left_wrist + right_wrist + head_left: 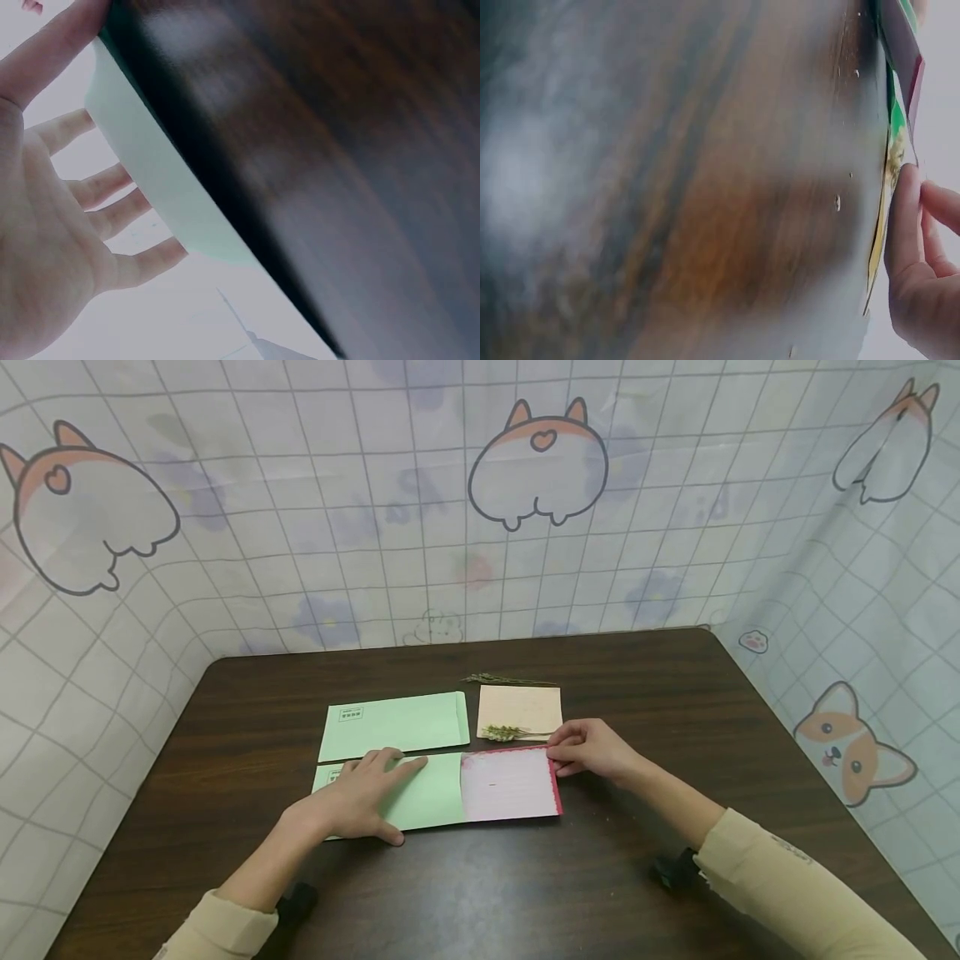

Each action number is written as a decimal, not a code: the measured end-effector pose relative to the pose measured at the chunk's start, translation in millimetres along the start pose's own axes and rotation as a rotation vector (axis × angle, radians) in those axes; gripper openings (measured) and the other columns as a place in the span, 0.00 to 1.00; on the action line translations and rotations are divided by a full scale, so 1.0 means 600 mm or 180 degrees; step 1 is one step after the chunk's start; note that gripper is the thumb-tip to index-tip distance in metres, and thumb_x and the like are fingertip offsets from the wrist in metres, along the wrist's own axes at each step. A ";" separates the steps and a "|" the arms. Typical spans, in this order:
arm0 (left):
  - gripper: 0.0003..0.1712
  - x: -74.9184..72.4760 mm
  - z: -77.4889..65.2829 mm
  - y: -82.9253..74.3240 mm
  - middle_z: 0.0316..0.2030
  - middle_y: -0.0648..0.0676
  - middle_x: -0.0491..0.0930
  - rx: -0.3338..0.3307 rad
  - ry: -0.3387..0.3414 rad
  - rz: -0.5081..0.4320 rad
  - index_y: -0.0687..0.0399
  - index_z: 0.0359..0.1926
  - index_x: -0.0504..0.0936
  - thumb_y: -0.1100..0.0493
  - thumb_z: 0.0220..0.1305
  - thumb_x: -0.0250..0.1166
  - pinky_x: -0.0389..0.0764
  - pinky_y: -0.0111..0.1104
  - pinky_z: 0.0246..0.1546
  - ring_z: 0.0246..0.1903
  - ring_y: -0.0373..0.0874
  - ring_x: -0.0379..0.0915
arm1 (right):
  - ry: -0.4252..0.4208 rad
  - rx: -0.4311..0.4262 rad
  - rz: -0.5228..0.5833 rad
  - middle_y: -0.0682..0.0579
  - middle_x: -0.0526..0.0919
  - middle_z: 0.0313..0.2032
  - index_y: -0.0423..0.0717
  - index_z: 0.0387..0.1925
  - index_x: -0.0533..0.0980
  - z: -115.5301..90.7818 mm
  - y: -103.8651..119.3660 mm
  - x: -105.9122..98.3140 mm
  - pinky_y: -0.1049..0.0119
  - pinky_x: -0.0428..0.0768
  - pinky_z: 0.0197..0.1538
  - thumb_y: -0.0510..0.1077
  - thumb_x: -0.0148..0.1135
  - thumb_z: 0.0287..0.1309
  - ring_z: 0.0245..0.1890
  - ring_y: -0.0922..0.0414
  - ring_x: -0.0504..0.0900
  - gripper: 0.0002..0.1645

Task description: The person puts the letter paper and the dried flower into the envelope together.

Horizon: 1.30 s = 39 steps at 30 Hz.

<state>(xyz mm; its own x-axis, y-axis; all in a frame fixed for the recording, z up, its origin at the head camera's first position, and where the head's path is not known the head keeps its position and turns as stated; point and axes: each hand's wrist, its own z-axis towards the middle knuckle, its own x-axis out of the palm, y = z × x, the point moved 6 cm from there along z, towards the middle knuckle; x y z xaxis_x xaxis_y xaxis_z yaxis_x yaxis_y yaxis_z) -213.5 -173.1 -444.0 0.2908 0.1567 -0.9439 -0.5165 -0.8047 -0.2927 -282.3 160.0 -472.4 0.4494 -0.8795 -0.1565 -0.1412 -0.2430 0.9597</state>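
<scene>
A light green envelope [431, 802] lies across the front of the table, and a pale pink letter card [510, 785] with a red border sticks out of its right end. My left hand [367, 797] rests on the envelope with its fingers spread; in the left wrist view the fingertips lie along the green envelope [150, 150]. At the card's upper right corner, my right hand [592, 747] pinches the edge between thumb and fingers. The right wrist view has this hand [922, 255] at the corner of the card [906, 60]. The card's left part is hidden inside the envelope.
Behind lies a second green envelope [397, 727]. To its right is a beige card or envelope [517, 706], with a yellow-green dried sprig [502, 732] along its front edge and a darker sprig [506, 679] behind it. A patterned cloth [420, 568] hangs around the dark wooden table [637, 685].
</scene>
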 end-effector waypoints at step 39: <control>0.62 0.001 0.000 0.000 0.68 0.62 0.64 0.0026 0.0006 -0.0042 0.47 0.79 0.62 0.42 0.47 0.83 0.64 0.64 0.59 0.68 0.60 0.60 | 0.0411 0.0009 -0.0049 0.40 0.86 0.37 0.27 0.49 0.75 0.024 0.023 0.077 0.53 0.87 0.44 0.30 0.64 0.66 0.34 0.52 0.87 0.13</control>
<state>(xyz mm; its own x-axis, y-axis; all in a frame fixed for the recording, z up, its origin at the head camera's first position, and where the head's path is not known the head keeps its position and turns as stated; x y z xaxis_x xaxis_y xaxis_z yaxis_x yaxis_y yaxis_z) -213.3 -173.2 -444.3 0.2991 0.1663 -0.9396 -0.5191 -0.7979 -0.3065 -276.5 110.2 -469.9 0.5615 -0.8156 -0.1395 -0.1360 -0.2572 0.9567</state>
